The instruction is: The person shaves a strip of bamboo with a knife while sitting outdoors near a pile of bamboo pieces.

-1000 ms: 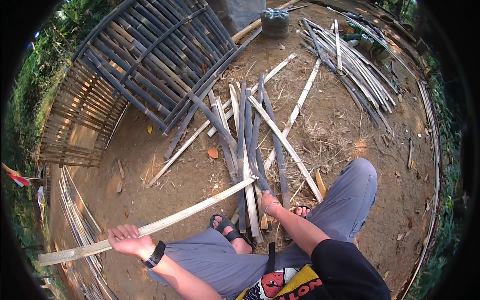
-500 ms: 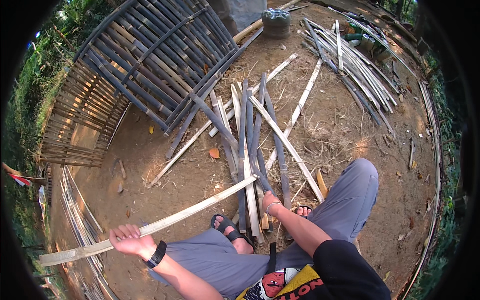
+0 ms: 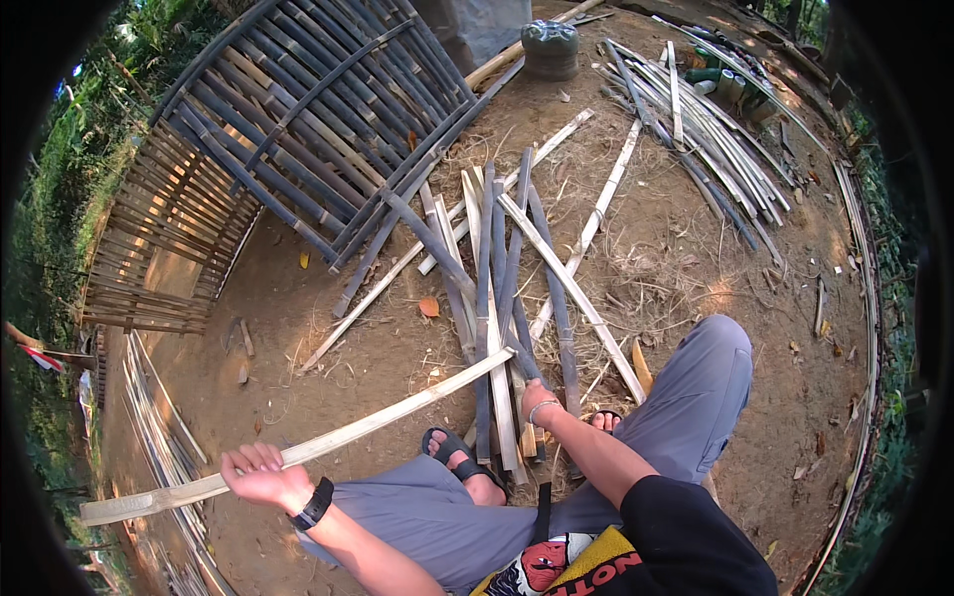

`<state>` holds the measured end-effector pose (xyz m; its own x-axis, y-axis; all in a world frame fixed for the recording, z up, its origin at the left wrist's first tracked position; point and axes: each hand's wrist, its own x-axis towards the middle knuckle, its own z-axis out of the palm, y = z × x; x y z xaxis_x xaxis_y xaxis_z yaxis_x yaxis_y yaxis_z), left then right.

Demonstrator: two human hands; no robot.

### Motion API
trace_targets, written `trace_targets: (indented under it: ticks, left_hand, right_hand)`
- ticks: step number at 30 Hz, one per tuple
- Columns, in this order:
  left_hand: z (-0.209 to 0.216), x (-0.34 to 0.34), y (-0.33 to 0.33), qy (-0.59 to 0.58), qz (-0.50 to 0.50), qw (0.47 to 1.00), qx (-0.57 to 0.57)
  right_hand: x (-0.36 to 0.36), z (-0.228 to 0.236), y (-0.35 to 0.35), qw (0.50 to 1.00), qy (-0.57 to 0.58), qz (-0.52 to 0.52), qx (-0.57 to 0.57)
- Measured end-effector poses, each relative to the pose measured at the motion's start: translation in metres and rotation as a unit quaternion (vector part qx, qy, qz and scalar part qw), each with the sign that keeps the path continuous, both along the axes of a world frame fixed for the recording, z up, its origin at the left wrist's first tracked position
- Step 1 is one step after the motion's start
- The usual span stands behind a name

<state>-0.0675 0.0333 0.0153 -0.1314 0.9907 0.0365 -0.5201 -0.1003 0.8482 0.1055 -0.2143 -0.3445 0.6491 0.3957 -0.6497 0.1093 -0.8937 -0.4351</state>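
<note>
My left hand is closed around a long pale split bamboo strip. The strip slants up to the right, its far end lying over several other strips between my feet. Close to that end, my right hand is closed on a dark, flat, narrow piece; whether it is a blade or a bamboo strip I cannot tell. Beneath and beyond it, a crossed pile of dark and pale bamboo strips spreads on the ground.
A dark bamboo slatted frame stands at the far left, beside a lighter slatted panel. More strips lie at the far right, and another bundle at the left. A dark round container stands at the back.
Almost nothing differs. The view has shifted very slightly, and both hands keep their places and their hold.
</note>
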Motion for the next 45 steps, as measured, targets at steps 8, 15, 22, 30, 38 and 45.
trace_targets:
  ticks: [8,15,22,30,38,45]
  left_hand:
    - [0.002,0.003,-0.003,0.007,0.005,1.0,0.007]
    - [0.001,0.0,-0.002,0.002,-0.008,1.0,0.009]
    - [0.005,-0.003,-0.012,-0.045,-0.105,0.992,0.056]
    - [0.001,-0.01,-0.017,-0.101,-0.401,0.882,0.225]
    - [-0.002,-0.015,-0.014,-0.119,-0.417,0.87,0.234]
    - [0.001,-0.01,-0.02,-0.14,-0.457,0.839,0.261]
  right_hand:
    - [0.0,-0.011,-0.001,0.998,0.013,-0.067,-0.005]
    - [0.005,-0.025,0.003,0.997,0.0,0.059,-0.043]
    - [0.007,0.051,0.017,0.995,-0.049,0.075,0.033]
    - [-0.024,0.162,0.019,0.965,-0.091,0.18,0.167]
    - [-0.04,0.186,0.023,0.963,-0.102,0.178,0.176]
    - [-0.045,0.2,0.021,0.972,-0.075,0.159,0.156]
